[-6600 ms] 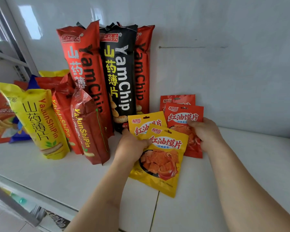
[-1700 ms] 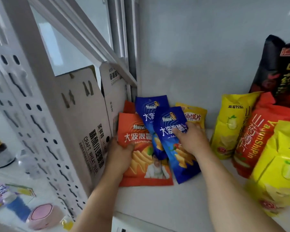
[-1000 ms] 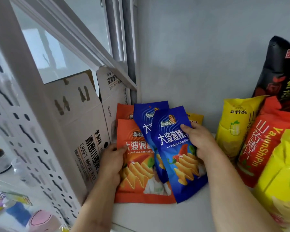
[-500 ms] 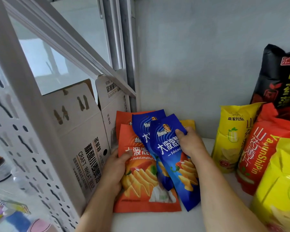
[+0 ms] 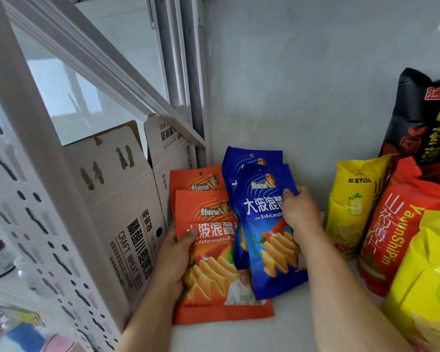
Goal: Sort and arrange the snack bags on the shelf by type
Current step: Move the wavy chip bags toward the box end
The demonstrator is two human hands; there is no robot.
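Grouping step, far-left corner of the shelf (image 5: 277,334). My left hand (image 5: 174,260) is closed on the left edge of the front orange bag (image 5: 214,262), thumb across its face; a second orange bag (image 5: 196,181) stands directly behind it, touching. My right hand (image 5: 299,212) pinches the upper right edge of the front blue bag (image 5: 267,237), fingers curled over the rim, with a second blue bag (image 5: 249,157) behind it. The blue pair overlaps the right side of the orange pair, and both pairs lean back toward the wall (image 5: 315,85). I judge the two flavours are being squared into adjacent stacks; the next move calls for sliding the blue pair rightward until it clears the orange print, then seating all four lower edges on the shelf. The bags are flat glossy foil pouches with hang holes, slippery and prone to fanning. Stiff matte cardboard cartons (image 5: 127,212) stand to the left; puffed yellow bags (image 5: 351,212) and a red bag (image 5: 396,237) stand to the right, slightly apart.
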